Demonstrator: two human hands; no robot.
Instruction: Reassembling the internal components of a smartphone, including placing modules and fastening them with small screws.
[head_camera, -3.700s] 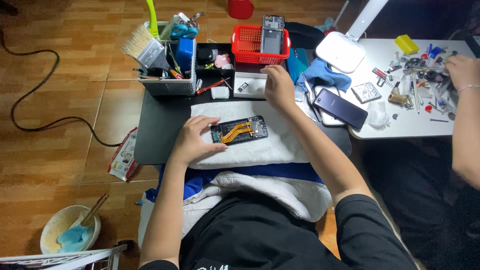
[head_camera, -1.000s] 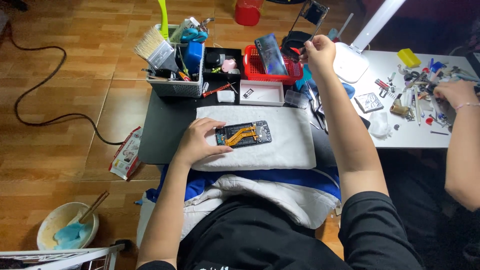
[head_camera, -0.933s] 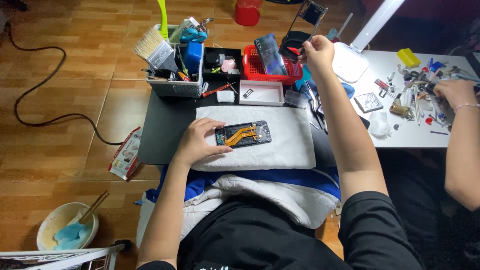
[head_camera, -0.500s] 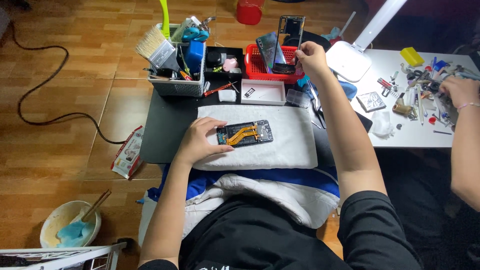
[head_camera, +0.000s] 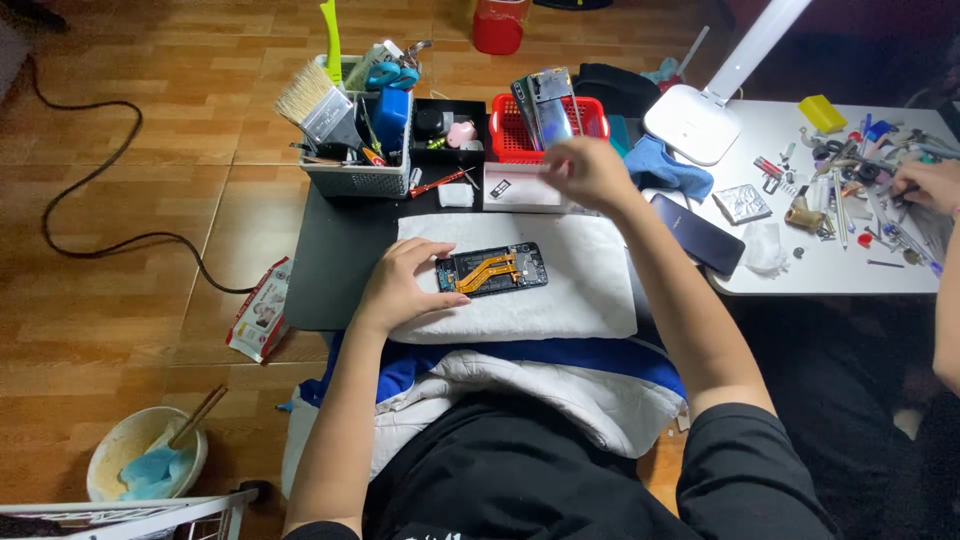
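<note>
An opened phone (head_camera: 491, 270) with orange flex cables lies on a white towel (head_camera: 560, 300) spread over a dark low table (head_camera: 335, 260). My left hand (head_camera: 402, 287) rests on the towel with its fingers against the phone's left end. My right hand (head_camera: 588, 172) hovers, blurred, just in front of a red basket (head_camera: 590, 115) and holds nothing. Two phone panels (head_camera: 548, 100) stand upright in that basket.
A grey mesh organiser (head_camera: 355, 160) with brushes and tools stands at the back left, with a black tray (head_camera: 445, 125) beside it. On the white table (head_camera: 800, 270) to the right are a lamp base (head_camera: 690, 125), a dark phone (head_camera: 700, 233), small parts and another person's hand (head_camera: 925, 185). A bowl (head_camera: 145, 465) sits on the floor.
My right hand held a phone panel up over the red basket, set it in there and drew back toward me. My left hand stayed on the opened phone.
</note>
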